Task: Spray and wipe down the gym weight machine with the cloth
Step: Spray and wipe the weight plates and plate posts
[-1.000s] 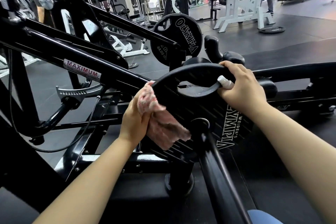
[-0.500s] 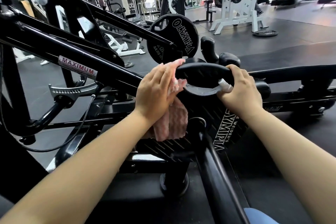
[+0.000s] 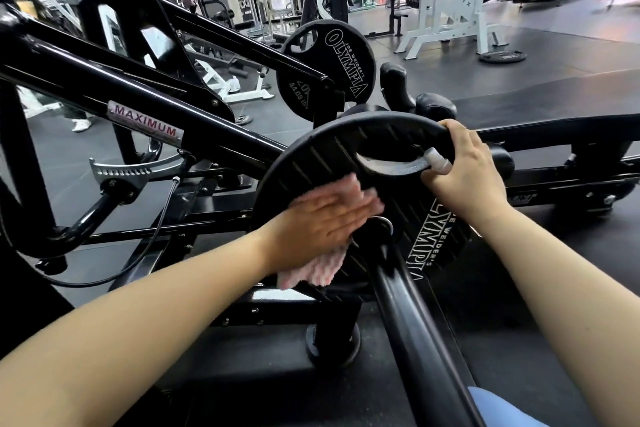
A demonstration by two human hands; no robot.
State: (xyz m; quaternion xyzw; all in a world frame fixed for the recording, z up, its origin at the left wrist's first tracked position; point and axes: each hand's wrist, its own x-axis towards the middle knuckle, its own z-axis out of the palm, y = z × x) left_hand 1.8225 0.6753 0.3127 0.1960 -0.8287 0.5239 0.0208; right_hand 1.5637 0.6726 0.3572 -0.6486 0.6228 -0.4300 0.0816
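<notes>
Head view of a plate-loaded gym machine point(image 3: 145, 114). The left hand point(image 3: 322, 218) is lying flat, fingers straight and together, pressing a pink cloth point(image 3: 322, 267) against the face of the near plate point(image 3: 311, 163); the hand and cloth are motion-blurred. The cloth is showing above the fingertips and hanging below the palm, just left of the plate's hub. The right hand point(image 3: 467, 177) is curling over the plate's upper right rim, beside the grip slot, while clasping a small spray bottle point(image 3: 438, 161) whose pale nozzle end is pointing left into the slot. The plate is sitting on a black bar point(image 3: 415, 329) running toward the camera. A second plate point(image 3: 332, 69), lettered OLYMPIA, is standing behind it on the frame. A white rack point(image 3: 446, 10) is standing well apart on the dark floor point(image 3: 554, 55).
</notes>
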